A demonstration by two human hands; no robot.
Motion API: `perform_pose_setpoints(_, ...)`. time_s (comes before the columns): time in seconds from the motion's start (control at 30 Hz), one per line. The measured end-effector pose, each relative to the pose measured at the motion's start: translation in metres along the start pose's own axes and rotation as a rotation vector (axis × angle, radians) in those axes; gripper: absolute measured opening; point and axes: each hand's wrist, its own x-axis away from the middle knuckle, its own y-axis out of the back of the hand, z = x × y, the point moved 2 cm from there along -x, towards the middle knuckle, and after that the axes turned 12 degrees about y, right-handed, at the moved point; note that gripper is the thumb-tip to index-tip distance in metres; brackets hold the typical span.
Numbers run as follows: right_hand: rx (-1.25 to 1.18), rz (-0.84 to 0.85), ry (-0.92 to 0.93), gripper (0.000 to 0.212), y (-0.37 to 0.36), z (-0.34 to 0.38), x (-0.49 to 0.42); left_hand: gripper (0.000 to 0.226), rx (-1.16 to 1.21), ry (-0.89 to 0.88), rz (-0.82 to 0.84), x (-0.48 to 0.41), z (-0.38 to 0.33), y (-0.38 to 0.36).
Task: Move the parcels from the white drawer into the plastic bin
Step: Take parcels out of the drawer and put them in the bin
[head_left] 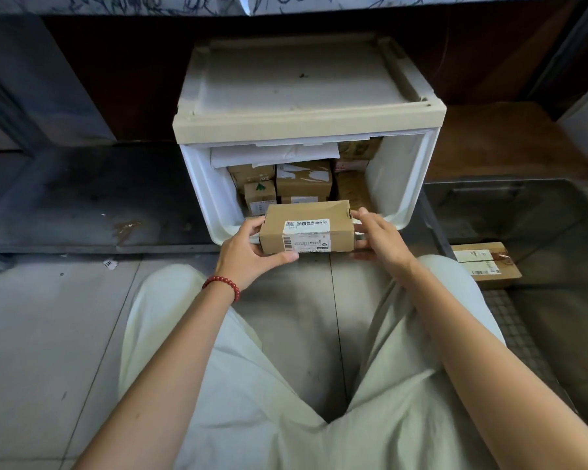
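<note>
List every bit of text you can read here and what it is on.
"8": large digit on the label of the held parcel, gripped by left hand and right hand.
Other print there: too small.
Print on parcels in the white drawer: blurred.
Print on the parcel in the plastic bin: too small.

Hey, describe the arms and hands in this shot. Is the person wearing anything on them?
Both arms are bare as far as the picture shows, with no sleeves and no gloves. The left hand has a bracelet of round red beads at its wrist. The right hand and its wrist carry nothing. No ring or watch shows on either.
</note>
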Motion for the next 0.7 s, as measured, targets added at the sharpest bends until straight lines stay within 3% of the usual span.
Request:
perform_pose_setpoints(0.1,0.113,0.044,-0.017,0.049,0.003,-0.001,-0.001,0.089,-0.054,-0.001,0.009,-0.002,0.001,0.002)
perform_pose_setpoints(0.2,0.197,0.087,0.011,0.057,0.005,0.003,0.002,0.077,-0.049,0.009,-0.019,-0.005,0.003,0.006)
perform_pose_setpoints(0.33,0.124,0.104,0.067,0.034,0.004,0.013,0.010,0.048,0.000,0.025,-0.052,-0.007,-0.003,0.007)
perform_pose_setpoints(0.43,0.082,0.092,0.120,0.029,0.003,0.013,0.009,0.033,0.038,0.022,-0.057,-0.010,-0.007,0.003)
perform_pose_setpoints(0.7,0.071,0.017,0.262,0.056,0.013,0.029,0.007,0.038,0.120,-0.042,-0.042,-0.012,-0.042,-0.020)
